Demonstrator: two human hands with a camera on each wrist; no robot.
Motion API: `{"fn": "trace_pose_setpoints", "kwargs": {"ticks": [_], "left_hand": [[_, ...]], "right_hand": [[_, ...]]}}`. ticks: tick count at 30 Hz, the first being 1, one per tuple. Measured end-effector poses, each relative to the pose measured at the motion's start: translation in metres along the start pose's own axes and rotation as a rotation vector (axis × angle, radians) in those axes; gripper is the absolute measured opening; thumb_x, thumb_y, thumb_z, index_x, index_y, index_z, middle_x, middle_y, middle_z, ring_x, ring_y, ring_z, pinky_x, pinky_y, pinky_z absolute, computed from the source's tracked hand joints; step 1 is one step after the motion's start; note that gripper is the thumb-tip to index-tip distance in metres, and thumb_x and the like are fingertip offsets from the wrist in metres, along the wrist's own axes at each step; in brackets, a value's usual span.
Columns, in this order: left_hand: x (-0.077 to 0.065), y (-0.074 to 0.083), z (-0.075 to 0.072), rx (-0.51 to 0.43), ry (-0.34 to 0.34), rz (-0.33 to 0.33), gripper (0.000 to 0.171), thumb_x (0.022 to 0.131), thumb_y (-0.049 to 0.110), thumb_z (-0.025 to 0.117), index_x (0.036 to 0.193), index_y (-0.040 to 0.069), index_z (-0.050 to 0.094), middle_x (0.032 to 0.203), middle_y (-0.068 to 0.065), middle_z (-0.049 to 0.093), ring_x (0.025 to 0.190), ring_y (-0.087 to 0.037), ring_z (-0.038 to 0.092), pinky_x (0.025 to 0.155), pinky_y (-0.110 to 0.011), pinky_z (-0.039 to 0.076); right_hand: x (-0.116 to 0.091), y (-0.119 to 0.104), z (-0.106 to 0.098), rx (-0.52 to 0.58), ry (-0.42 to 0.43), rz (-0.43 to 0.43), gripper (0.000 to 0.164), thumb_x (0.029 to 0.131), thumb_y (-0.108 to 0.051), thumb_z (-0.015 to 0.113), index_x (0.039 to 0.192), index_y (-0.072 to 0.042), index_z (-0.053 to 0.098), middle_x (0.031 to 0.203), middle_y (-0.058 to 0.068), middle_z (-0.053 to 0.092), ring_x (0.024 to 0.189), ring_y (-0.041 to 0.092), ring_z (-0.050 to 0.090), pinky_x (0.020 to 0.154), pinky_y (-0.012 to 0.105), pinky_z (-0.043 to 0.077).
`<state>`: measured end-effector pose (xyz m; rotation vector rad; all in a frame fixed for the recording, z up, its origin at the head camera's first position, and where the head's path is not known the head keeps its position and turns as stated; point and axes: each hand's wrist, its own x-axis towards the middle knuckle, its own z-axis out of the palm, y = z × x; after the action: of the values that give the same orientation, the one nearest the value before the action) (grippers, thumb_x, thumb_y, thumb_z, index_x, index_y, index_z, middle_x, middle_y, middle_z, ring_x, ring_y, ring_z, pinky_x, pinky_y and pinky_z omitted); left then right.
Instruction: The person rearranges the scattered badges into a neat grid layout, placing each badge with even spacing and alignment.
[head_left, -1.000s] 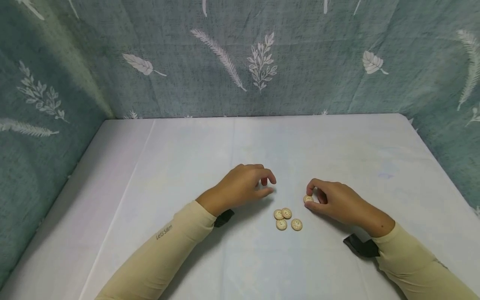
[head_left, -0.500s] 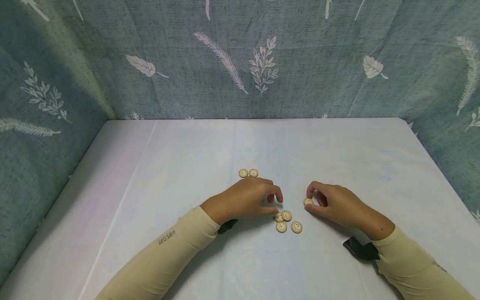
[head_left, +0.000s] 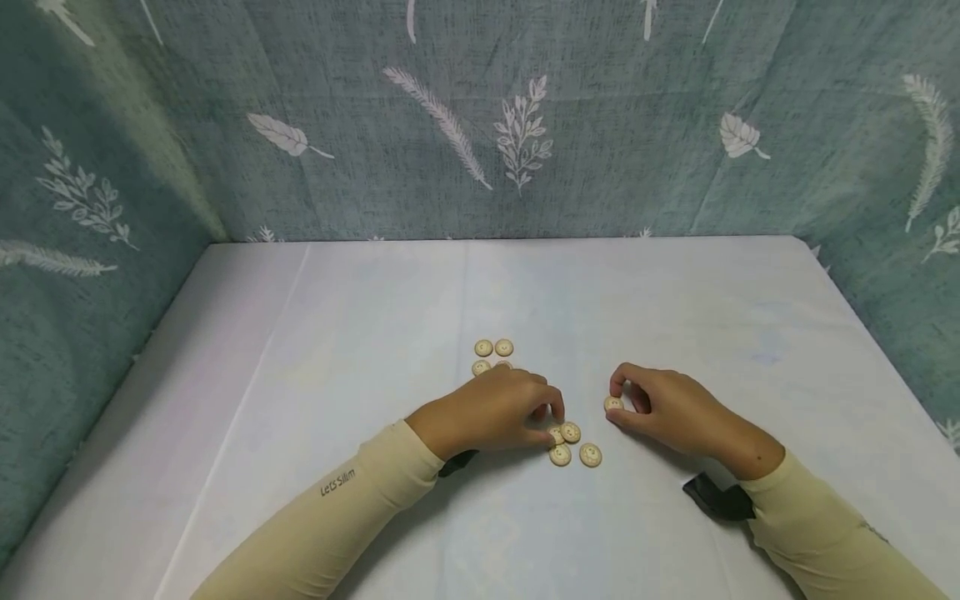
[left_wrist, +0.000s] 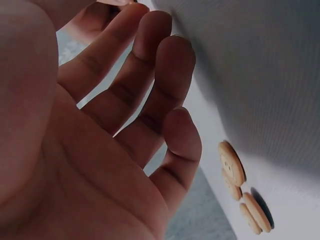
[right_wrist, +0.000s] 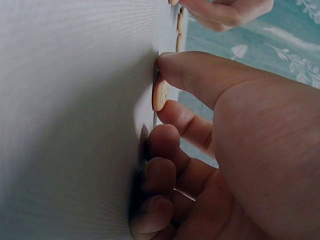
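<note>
Between thumb and index finger, my right hand [head_left: 669, 406] pinches a round wooden button [head_left: 613, 403] by its edges, low at the white cloth; the right wrist view shows this button [right_wrist: 161, 93] side-on. My left hand [head_left: 495, 414] has its thumb and index fingertips around the leftmost button [head_left: 556, 435] of a small cluster. Part of that button is covered by the thumb. Beside it lie an overlapping button [head_left: 571, 432], a nearer button [head_left: 560, 455] and one slightly apart [head_left: 591, 455]. In the left wrist view, the other fingers [left_wrist: 175, 65] curve loosely over the cloth.
Behind the left hand, several more buttons [head_left: 483, 348] lie in two short rows, partly covered by the knuckles. The same group [left_wrist: 232, 164] appears low in the left wrist view. A white cloth [head_left: 375, 317] covers the table; leaf-patterned green fabric [head_left: 600, 125] hangs around it.
My left hand has come nearer and slightly right, down to the clustered buttons, uncovering the buttons behind it. The right hand keeps its pinch in nearly the same spot.
</note>
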<state>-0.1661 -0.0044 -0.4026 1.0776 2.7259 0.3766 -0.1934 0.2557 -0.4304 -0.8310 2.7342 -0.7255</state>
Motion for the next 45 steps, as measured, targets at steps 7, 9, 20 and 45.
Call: {"fn": "trace_pose_setpoints", "kwargs": {"ticks": [7, 9, 20, 45], "left_hand": [[-0.0004, 0.0014, 0.0041, 0.003, -0.02, -0.007, 0.022, 0.085, 0.037, 0.08, 0.102, 0.026, 0.073, 0.083, 0.012, 0.061, 0.077, 0.001, 0.052, 0.076, -0.023, 0.04], [-0.0003, 0.0015, 0.004, 0.008, -0.013, 0.004, 0.022, 0.085, 0.037, 0.08, 0.102, 0.025, 0.073, 0.083, 0.011, 0.061, 0.077, 0.0, 0.052, 0.076, -0.023, 0.041], [0.0021, -0.0006, 0.0047, -0.016, 0.0, 0.034, 0.02, 0.085, 0.031, 0.08, 0.102, 0.022, 0.073, 0.082, 0.009, 0.061, 0.075, -0.002, 0.052, 0.074, -0.019, 0.043], [0.0004, 0.0008, 0.0026, -0.018, -0.007, 0.024, 0.016, 0.087, 0.029, 0.078, 0.099, 0.021, 0.072, 0.078, 0.01, 0.062, 0.071, 0.0, 0.052, 0.072, -0.018, 0.042]], "right_hand": [[-0.0013, 0.0001, 0.0016, 0.011, -0.011, 0.002, 0.02, 0.088, -0.028, 0.076, 0.096, -0.021, 0.059, 0.064, -0.01, 0.045, 0.055, 0.003, 0.04, 0.053, 0.022, 0.034], [-0.0015, 0.0001, 0.0014, 0.008, -0.009, 0.003, 0.02, 0.088, -0.027, 0.076, 0.096, -0.021, 0.059, 0.063, -0.01, 0.045, 0.055, 0.003, 0.04, 0.053, 0.022, 0.034], [-0.0008, -0.0004, -0.0005, -0.003, -0.006, 0.006, 0.021, 0.088, -0.028, 0.076, 0.097, -0.02, 0.059, 0.064, -0.009, 0.045, 0.055, 0.004, 0.04, 0.053, 0.022, 0.034], [-0.0005, -0.0003, 0.0006, 0.003, 0.009, -0.016, 0.02, 0.089, -0.028, 0.076, 0.096, -0.021, 0.059, 0.064, -0.01, 0.045, 0.054, 0.003, 0.04, 0.053, 0.022, 0.034]]}}
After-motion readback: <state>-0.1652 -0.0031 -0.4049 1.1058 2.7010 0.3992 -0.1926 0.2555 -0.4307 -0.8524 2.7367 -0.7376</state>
